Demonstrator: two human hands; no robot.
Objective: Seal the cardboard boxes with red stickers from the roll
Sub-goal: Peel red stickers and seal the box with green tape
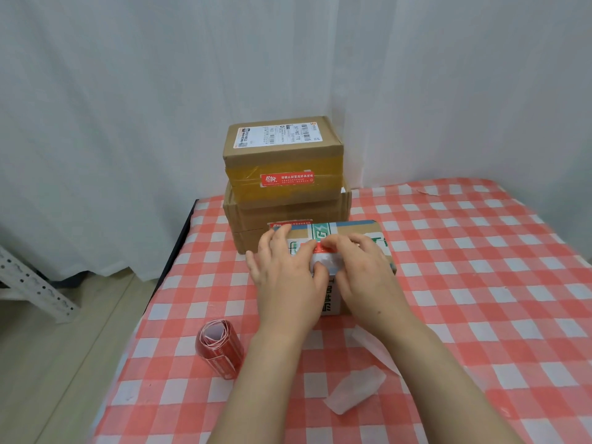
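Note:
A small cardboard box (355, 230) with green print lies on the checked tablecloth, right in front of a stack of boxes. Both hands rest on its top. My left hand (283, 277) and my right hand (362, 267) pinch a red sticker (323, 249) with its white backing (325, 261) between the fingertips, over the box lid. The roll of red stickers (219, 346) stands on the table to the left of my left forearm. The top box of the stack (283, 155) carries a red sticker (286, 179) on its taped front.
Two peeled white backing strips (355, 392) (374, 349) lie on the checked tablecloth (480, 283) near my right forearm. The table's left edge (179, 248) drops to the floor. A white curtain hangs behind, and a metal rack leg (35, 283) stands at the far left.

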